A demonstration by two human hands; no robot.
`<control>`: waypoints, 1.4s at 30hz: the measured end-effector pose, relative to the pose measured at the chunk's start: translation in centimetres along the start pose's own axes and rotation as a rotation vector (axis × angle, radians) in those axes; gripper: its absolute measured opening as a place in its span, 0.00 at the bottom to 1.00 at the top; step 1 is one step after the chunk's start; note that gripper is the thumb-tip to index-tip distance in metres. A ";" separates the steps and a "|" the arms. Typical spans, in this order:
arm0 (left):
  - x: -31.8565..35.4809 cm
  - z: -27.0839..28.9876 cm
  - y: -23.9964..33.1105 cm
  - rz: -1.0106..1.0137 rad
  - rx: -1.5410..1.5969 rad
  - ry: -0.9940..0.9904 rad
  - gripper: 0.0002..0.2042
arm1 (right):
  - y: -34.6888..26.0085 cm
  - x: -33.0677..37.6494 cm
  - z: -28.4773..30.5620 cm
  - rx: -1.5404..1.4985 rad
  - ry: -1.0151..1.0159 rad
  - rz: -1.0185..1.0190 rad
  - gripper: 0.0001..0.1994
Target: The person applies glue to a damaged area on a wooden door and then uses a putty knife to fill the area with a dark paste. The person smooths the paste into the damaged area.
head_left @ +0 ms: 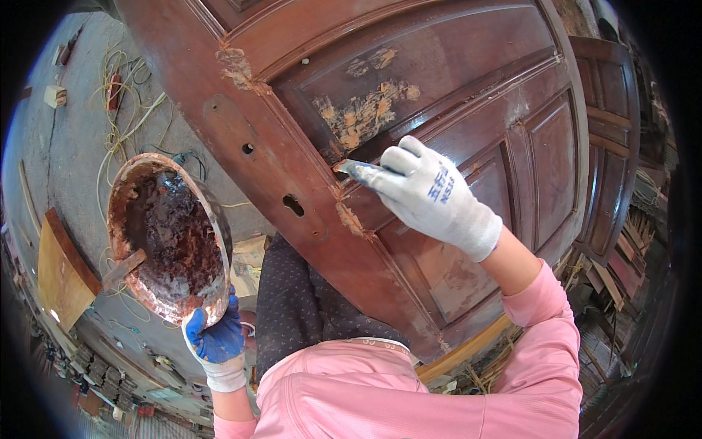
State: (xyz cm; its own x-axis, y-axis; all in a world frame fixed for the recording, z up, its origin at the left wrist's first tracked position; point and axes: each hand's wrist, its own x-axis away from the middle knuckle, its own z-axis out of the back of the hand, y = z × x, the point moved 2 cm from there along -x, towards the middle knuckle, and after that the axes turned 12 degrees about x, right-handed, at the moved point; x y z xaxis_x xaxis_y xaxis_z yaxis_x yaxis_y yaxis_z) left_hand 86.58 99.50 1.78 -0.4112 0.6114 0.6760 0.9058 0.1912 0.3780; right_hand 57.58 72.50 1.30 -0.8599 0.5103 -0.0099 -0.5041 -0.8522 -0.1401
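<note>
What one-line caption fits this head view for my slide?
Gloved right hand presses a putty knife to a dark wooden door while the left hand holds a filler-caked bowl.

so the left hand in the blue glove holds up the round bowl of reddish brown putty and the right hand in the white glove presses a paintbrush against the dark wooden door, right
Not quite. In the head view the right hand in the white knitted glove presses a flat putty knife blade, not a paintbrush, against the dark brown panelled wooden door. The left hand in the blue-palmed glove does hold up the round bowl of reddish-brown putty.
</note>
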 end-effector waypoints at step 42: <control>0.0 -0.5 0.3 0.100 0.074 -0.086 0.26 | 1.6 1.2 0.7 -0.075 0.014 0.019 0.26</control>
State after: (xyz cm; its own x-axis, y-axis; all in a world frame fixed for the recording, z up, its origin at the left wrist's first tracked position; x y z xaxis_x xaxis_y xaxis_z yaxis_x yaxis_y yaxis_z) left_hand 86.79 99.15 2.21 -0.3109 0.6935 0.6500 0.9482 0.1798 0.2618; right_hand 55.65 71.70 1.76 -0.8676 0.4966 -0.0272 -0.4803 -0.8508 -0.2132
